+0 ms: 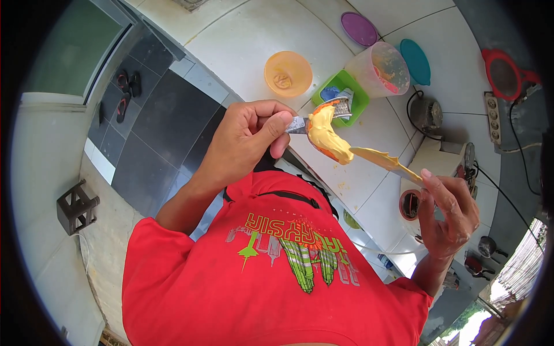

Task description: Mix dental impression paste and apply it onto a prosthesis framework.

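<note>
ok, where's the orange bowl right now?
Head view, upper middle: the orange bowl sits on the white tiled counter, left of the green tub and beyond the left hand.

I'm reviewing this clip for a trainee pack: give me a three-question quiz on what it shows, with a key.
1. Which hand holds the labelled handle?
2. True or false: the purple lid lies inside the green container.
3. The soft mass beside that handle is: A) blue; B) yellow; C) white.

Key:
1. The left hand; the right hand holds a flat tool.
2. False: the purple lid lies outside the green container.
3. B.
</note>
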The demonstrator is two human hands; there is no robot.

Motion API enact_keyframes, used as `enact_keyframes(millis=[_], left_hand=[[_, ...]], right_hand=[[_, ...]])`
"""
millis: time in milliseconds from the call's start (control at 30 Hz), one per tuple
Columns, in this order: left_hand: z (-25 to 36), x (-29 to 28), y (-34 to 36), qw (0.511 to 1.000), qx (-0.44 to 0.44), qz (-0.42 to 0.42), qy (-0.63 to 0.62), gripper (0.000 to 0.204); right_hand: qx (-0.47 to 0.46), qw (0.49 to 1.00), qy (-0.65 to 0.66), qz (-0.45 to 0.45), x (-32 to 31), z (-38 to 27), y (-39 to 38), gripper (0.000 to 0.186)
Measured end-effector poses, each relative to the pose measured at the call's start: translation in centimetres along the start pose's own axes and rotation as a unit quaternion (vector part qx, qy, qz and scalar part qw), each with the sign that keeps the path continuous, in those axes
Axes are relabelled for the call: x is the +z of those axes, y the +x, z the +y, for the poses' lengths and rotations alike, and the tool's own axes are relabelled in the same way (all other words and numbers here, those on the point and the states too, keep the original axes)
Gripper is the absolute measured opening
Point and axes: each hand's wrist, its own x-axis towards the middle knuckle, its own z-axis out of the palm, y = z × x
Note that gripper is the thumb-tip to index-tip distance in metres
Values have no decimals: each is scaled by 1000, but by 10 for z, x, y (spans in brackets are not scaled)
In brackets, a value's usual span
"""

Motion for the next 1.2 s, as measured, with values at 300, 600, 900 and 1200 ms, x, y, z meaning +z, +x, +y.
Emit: enact_keyframes(millis=[300,600,900,1200], left_hand=[[2,4,2,1000,-22,-2,-10,23],[1,10,4,1000,-25,-3,-4,23],[1,11,5,999,-28,-2,-20,23],[4,12,6,998,-49,-20,-46,26]], right_hand=[[26,1000,15,-10,1,2,-11,48],[26,999,38,-22,4,2,-10,43],[27,1000,10,2,0,5,-12,44],[36,999,33,5,-1,11,-20,46]])
